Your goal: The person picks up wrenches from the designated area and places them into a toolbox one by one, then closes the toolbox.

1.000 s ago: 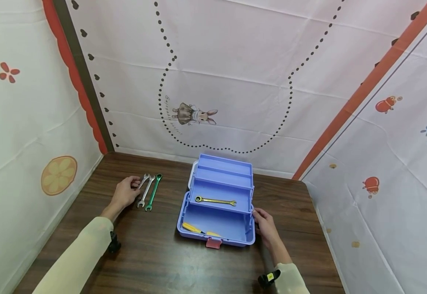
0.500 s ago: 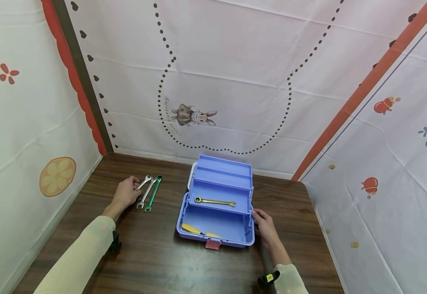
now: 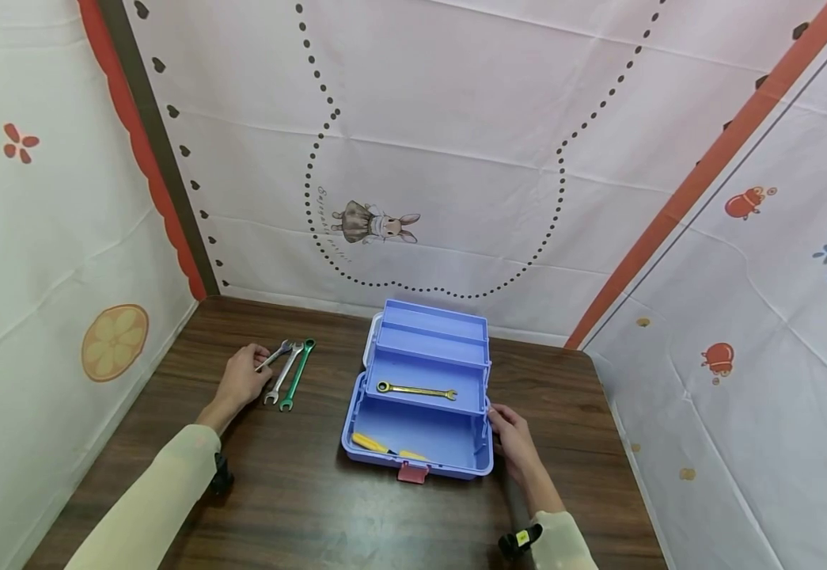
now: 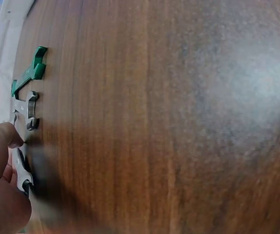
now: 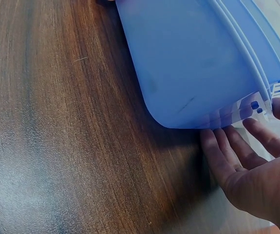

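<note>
At the left of the table, my left hand (image 3: 242, 377) pinches a silver open-end wrench (image 3: 274, 356) between thumb and fingers, its open jaw pointing away to the right. Beside it lie a second silver wrench (image 3: 284, 374) and a green combination wrench (image 3: 297, 375). In the left wrist view, the end of the pinched wrench (image 4: 23, 170) shows below my thumb. My right hand (image 3: 516, 443) rests against the right side of a blue toolbox (image 3: 487, 463). The right wrist view shows fairly straight fingers (image 5: 217, 146) along the wall, the thumb near the rim.
The toolbox stands open, its tiered trays (image 3: 430, 321) raised behind. A gold ratcheting wrench (image 3: 416, 389) lies in the lower tray. Yellow-handled tools (image 3: 372, 442) lie in the bottom, by the red latch (image 3: 413, 473). Printed cloth walls (image 3: 456, 222) enclose the table.
The pinched wrench has turned in my left fingers, and more of its shaft now shows across them. My right hand and the toolbox stay where they were.
</note>
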`<state>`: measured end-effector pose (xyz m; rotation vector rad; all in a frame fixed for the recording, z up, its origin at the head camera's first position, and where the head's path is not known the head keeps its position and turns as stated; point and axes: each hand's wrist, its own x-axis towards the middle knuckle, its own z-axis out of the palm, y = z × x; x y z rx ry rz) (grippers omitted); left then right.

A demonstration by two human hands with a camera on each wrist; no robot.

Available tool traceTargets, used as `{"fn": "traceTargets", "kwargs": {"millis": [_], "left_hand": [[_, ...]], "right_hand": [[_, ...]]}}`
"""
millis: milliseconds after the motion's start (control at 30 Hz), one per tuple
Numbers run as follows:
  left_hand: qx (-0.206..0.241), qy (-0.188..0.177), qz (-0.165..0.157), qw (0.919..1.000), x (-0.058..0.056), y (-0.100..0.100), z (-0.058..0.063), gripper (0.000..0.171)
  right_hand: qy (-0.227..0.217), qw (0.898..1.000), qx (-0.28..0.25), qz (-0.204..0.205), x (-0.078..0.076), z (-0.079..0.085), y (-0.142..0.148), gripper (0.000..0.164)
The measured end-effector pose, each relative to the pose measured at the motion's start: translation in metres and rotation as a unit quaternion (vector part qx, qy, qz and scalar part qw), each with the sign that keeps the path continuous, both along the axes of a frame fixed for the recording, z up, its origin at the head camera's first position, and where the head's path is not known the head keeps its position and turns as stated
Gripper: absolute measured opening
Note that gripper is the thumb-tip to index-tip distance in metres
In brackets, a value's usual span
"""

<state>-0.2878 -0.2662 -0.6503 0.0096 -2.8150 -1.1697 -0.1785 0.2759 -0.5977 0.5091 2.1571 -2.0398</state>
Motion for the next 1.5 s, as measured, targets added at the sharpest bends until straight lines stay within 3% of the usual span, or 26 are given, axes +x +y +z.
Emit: {"fn": "traceTargets", "kwargs": {"millis": [300, 500, 967, 1267, 1500], "left_hand": [[0.001, 0.025, 0.008, 0.9997, 0.001, -0.002, -0.006, 0.029], [-0.009, 0.046, -0.010, 0.9988, -0.001, -0.006, -0.005, 0.025], [0.014, 0.019, -0.019, 0.9995, -0.001, -0.011, 0.002, 0.027], [0.025, 0.030, -0.039, 0.9985, 0.000, -0.006, 0.021, 0.026], [0.032, 0.031, -0.087, 0.9953, -0.001, 0.012, 0.045, 0.024]], "right_hand": [[-0.001, 1.000, -0.010, 0.001, -0.002, -0.001, 0.001, 0.036], [0.004, 1.000, -0.008, -0.008, -0.001, -0.004, 0.000, 0.033], [0.008, 1.000, -0.009, -0.008, -0.001, -0.002, -0.001, 0.036], [0.005, 1.000, -0.008, -0.006, 0.000, -0.002, -0.001, 0.037], [0.004, 1.000, -0.008, -0.009, -0.001, -0.002, 0.000, 0.035]]}}
